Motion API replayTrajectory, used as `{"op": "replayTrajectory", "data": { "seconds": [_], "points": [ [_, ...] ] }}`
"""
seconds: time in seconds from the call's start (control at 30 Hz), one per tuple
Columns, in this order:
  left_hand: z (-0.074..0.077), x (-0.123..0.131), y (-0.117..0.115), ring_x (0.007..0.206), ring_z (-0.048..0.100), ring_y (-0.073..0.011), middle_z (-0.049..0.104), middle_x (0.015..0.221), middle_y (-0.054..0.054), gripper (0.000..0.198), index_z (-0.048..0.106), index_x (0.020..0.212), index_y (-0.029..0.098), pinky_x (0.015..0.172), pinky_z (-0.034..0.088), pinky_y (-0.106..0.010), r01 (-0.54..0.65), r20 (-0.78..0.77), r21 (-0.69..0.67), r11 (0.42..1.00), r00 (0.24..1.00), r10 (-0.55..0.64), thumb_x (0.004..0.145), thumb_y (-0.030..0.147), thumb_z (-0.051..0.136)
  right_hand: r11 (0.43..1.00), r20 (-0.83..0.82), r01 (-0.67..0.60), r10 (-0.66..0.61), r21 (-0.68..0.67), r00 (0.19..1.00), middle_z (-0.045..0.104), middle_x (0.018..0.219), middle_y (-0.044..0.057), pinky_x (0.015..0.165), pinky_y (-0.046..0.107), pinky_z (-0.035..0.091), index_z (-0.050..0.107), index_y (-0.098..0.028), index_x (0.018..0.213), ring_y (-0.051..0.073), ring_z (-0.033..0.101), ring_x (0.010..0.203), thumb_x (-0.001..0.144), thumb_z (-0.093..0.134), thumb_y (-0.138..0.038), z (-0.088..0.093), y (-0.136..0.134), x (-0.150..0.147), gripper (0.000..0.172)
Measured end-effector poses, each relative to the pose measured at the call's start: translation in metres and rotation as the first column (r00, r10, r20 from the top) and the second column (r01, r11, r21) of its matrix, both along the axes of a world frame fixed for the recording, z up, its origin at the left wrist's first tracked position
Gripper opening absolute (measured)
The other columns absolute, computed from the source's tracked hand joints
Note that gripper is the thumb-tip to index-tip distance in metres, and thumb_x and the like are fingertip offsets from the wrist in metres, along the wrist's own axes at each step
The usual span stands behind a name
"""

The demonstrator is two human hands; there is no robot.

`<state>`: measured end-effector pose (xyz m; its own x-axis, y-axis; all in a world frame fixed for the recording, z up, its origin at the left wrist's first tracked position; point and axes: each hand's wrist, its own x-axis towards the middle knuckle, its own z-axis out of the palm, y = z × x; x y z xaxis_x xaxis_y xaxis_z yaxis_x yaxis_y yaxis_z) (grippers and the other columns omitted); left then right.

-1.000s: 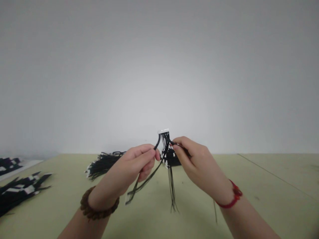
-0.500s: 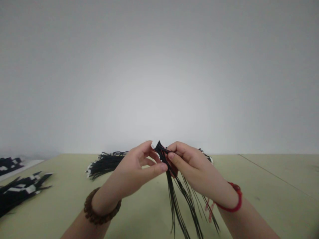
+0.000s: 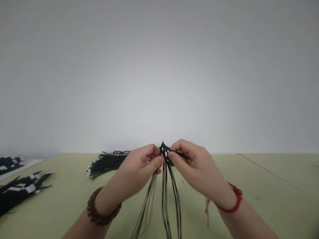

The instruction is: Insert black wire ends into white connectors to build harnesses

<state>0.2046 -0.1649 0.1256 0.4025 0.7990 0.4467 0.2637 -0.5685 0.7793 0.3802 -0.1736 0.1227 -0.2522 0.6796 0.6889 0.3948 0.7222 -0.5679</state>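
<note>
Pinching black wires (image 3: 164,192) between thumb and fingers, the left hand (image 3: 141,164) and right hand (image 3: 195,162) meet above the table (image 3: 249,192), strands hanging below; one dark bundle (image 3: 107,165) lies near the far edge, a white-marked bundle (image 3: 18,192) toward the left edge.
</note>
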Motion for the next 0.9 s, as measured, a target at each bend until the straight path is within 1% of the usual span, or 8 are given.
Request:
{"op": "replayTrajectory", "data": {
  "seconds": [0.17,0.3,0.4,0.5,0.6,0.73,0.83,0.9],
  "points": [
    [0.003,0.001,-0.005,0.05,0.045,-0.0102,0.054,0.059,0.004,0.014,0.052,0.079,0.019,0.049,0.035,-0.023,-0.001,-0.017,-0.033,0.999,1.0,0.001,0.087,0.029,0.047,0.979,0.021,-0.107,0.112,-0.173,0.993,0.036,0.057,-0.008,0.046,0.021,0.028,0.057,-0.019,0.077,0.009,0.034,0.051,0.078,0.063,-0.026,0.003,-0.002,0.002,0.009],
    [0.003,0.0,-0.003,0.055,0.049,-0.0119,0.057,0.061,0.002,0.013,0.054,0.07,0.018,0.051,0.038,-0.022,0.061,0.047,-0.074,0.995,0.997,-0.058,0.081,0.024,0.053,0.952,0.014,-0.183,0.193,-0.245,0.981,0.046,0.06,-0.005,0.05,0.022,0.032,0.056,-0.017,0.068,0.01,0.041,0.055,0.081,0.06,-0.028,0.008,-0.001,0.003,0.016],
    [0.003,0.0,-0.001,0.063,0.055,-0.0164,0.06,0.063,0.0,0.01,0.059,0.067,0.017,0.059,0.044,-0.026,0.008,0.065,0.0,1.0,0.998,-0.008,0.076,0.022,0.06,0.938,0.017,-0.201,0.215,-0.282,0.976,0.047,0.059,-0.004,0.049,0.022,0.032,0.059,-0.017,0.069,0.01,0.041,0.054,0.085,0.054,-0.031,0.007,0.002,0.004,0.022],
    [0.004,0.002,-0.002,0.067,0.057,-0.0176,0.061,0.065,0.0,0.006,0.062,0.068,0.017,0.064,0.045,-0.028,-0.027,0.138,0.01,1.0,0.99,0.025,0.073,0.018,0.062,0.93,0.011,-0.181,0.195,-0.321,0.981,0.047,0.057,-0.004,0.045,0.021,0.031,0.057,-0.017,0.071,0.009,0.043,0.049,0.085,0.052,-0.029,0.005,0.002,0.003,0.019],
    [0.005,0.003,-0.005,0.064,0.055,-0.0162,0.059,0.062,0.0,0.009,0.064,0.067,0.016,0.062,0.045,-0.027,-0.009,0.146,-0.028,1.0,0.989,0.012,0.075,0.018,0.061,0.918,0.016,-0.191,0.209,-0.348,0.978,0.049,0.052,-0.005,0.042,0.019,0.031,0.054,-0.018,0.065,0.009,0.045,0.043,0.083,0.051,-0.022,0.004,0.0,-0.002,0.018],
    [0.005,0.002,-0.004,0.065,0.054,-0.0149,0.056,0.072,0.0,0.008,0.071,0.07,0.018,0.059,0.045,-0.025,-0.015,0.091,0.087,0.996,0.996,0.007,0.074,0.017,0.064,0.913,-0.005,-0.241,0.254,-0.329,0.967,0.055,0.061,-0.004,0.05,0.02,0.038,0.057,-0.018,0.07,0.01,0.051,0.052,0.073,0.063,-0.017,0.001,0.001,-0.012,0.007],
    [0.004,0.0,-0.001,0.078,0.055,-0.0187,0.057,0.084,-0.003,0.016,0.073,0.082,0.021,0.073,0.047,-0.03,-0.033,0.038,0.181,0.983,0.999,0.026,0.073,0.014,0.063,0.91,-0.069,-0.274,0.266,-0.312,0.962,0.059,0.078,-0.003,0.056,0.022,0.04,0.056,-0.019,0.086,0.011,0.052,0.062,0.068,0.067,-0.015,-0.003,0.004,-0.018,0.021],
    [0.004,0.0,-0.001,0.097,0.052,-0.0246,0.057,0.096,-0.006,0.022,0.074,0.09,0.024,0.088,0.042,-0.038,-0.094,-0.001,0.256,0.962,0.995,0.098,0.074,0.015,0.061,0.878,-0.096,-0.329,0.315,-0.347,0.944,0.059,0.077,-0.002,0.052,0.021,0.039,0.054,-0.019,0.092,0.011,0.051,0.059,0.071,0.062,-0.013,-0.005,0.005,-0.019,0.023]
  ]
}}
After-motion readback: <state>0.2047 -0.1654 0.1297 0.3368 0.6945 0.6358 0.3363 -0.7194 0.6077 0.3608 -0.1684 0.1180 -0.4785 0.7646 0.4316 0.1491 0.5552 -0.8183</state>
